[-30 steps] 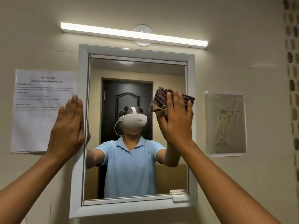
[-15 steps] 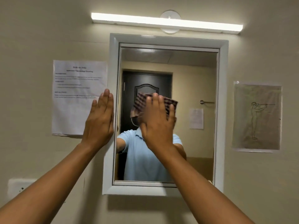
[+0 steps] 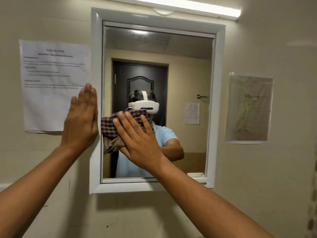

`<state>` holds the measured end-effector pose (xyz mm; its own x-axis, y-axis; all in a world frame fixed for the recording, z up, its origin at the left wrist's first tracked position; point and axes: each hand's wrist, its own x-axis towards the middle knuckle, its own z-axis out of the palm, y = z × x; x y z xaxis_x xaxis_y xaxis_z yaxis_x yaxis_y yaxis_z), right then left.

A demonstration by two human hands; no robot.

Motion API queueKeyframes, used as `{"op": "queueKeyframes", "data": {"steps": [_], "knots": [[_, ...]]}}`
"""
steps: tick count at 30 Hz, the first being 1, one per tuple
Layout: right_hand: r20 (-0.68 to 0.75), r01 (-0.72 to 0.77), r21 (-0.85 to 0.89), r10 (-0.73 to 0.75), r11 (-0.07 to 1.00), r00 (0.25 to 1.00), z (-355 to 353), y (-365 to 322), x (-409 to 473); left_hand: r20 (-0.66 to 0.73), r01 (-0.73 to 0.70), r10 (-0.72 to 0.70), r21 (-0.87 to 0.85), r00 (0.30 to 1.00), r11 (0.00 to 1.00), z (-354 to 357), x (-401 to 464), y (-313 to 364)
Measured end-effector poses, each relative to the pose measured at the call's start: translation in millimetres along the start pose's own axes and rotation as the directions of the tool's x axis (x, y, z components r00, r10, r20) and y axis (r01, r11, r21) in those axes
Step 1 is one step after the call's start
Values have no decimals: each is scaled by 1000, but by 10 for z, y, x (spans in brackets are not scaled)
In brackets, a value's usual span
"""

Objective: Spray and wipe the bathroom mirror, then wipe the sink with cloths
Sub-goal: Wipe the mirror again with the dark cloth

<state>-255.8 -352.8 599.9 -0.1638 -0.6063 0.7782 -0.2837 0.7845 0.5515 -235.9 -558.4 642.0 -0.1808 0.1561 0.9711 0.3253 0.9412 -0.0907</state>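
Head view: 1 frame, facing a beige bathroom wall; items listed from left to right.
Printed sheet [image 3: 51,79]: white paper stuck to the wall at 9 o'clock from the mirror; its text is too blurred to read.
Left hand [image 3: 80,122]: flat, fingers together and pointing to 12 o'clock, palm pressed against the wall and the left side of the white frame [image 3: 96,69], covering the sheet's lower right corner.
Cloth [image 3: 109,127]: checked dark and light fabric, bunched against the glass in the left half of the mirror, just beside the left hand.
Right hand [image 3: 137,140]: fingers spread and angled toward 11 o'clock, palm pressing the cloth flat onto the glass; it grips nothing by pinching.
Mirror [image 3: 185,54]: upright rectangle in the white frame; it reflects a person in a light blue shirt wearing a white headset, a dark door, and a small paper.
Light bar [image 3: 197,7]: lit tube on the wall at 12 o'clock from the mirror.
Drawing [image 3: 248,109]: line sketch of a standing figure in a clear sleeve, at 3 o'clock from the mirror.
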Motion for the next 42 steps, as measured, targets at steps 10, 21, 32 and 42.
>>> {"op": "queueKeyframes", "data": {"steps": [10, 21, 32, 42], "knots": [[-13, -324, -39, 324, 945, 946, -222, 1100, -542, -5, 16, -16, 6, 1000, 1000, 83, -166, 19], [-51, -679, 72, 682, 731, 729, -64, 730, -990, 12, 21, -21, 6, 1000, 1000, 67, -236, 39], [39, -444, 57, 442, 894, 896, -5, -227, -335, 19, 14, -13, -25, 1000, 1000, 78, -313, 16], [69, -162, 65, 158, 985, 985, 135, -908, -391, 38, 3, 1, -102, 999, 995, 112, -505, -39]]}}
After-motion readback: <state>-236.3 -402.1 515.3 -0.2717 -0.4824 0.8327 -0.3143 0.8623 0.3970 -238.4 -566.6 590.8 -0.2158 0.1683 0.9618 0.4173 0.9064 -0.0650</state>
